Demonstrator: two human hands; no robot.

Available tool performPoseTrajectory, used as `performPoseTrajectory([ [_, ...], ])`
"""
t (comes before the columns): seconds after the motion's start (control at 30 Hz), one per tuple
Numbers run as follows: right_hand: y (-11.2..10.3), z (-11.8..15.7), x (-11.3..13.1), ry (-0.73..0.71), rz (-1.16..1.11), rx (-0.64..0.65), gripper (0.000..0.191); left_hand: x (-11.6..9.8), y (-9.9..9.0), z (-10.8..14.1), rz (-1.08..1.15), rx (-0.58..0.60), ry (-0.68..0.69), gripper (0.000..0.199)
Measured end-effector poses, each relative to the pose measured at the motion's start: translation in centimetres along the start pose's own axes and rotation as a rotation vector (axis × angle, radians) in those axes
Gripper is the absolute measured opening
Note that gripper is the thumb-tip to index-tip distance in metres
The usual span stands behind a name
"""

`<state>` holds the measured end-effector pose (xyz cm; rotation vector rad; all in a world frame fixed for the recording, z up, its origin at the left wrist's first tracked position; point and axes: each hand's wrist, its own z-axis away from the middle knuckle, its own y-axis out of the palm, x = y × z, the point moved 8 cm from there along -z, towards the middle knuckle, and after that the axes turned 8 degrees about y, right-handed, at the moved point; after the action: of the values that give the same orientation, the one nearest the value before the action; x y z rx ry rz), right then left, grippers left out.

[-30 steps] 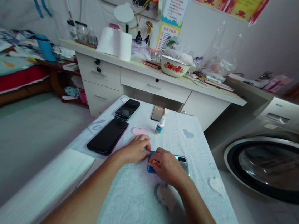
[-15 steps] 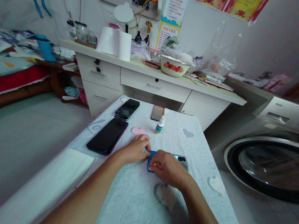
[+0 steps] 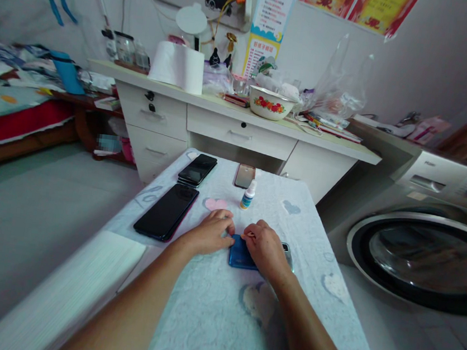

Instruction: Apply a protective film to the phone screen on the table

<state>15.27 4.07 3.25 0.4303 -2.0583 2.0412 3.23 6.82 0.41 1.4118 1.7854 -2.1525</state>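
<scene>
Blue and glossy, the phone (image 3: pixel 236 257) lies face down on the cloth-covered surface (image 3: pixel 208 318), near side, below the bottle (image 3: pixel 248 195). Our left hand (image 3: pixel 211 233) touches its left edge, grip loosely curled, holding nothing. Our right hand (image 3: pixel 263 248) rests over its back, fingers bunched; we cannot tell whether they pinch anything.
</scene>
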Motion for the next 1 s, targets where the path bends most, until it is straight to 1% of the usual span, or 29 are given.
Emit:
performPoseTrajectory([
  [0.17,-0.1,0.9,0.9,-0.07,-0.012,0.106,0.014,0.1,0.1,0.1,0.003,-0.001,0.013,0.015],
  [0.33,0.2,1.8,1.0,-0.123,-0.068,0.16,0.01,0.3,0.1,0.0,0.01,-0.003,0.0,0.014],
  [0.43,0.7,2.5,1.1,-0.14,-0.091,0.182,0.008,0.3,0.2,0.0,0.018,-0.008,-0.007,0.014],
  [0.53,1.1,3.4,1.6,-0.188,-0.128,0.191,0.009,0.2,0.2,0.0,0.018,-0.001,-0.014,0.015],
  [0.67,1.2,4.3,1.8,-0.24,-0.161,0.183,0.011,0.0,0.1,0.0,0.006,-0.003,-0.01,0.014],
  [0.73,1.1,4.3,1.6,-0.236,-0.169,0.179,0.008,0.0,0.1,0.0,0.003,-0.007,0.002,0.014],
  [0.83,0.9,3.9,0.8,-0.191,-0.16,0.179,0.007,0.1,0.2,-0.1,0.009,-0.012,0.014,0.015],
  [1.0,0.6,2.9,-0.4,-0.115,-0.1,0.125,0.01,0.0,0.2,-0.1,0.015,-0.012,0.019,0.015],
])
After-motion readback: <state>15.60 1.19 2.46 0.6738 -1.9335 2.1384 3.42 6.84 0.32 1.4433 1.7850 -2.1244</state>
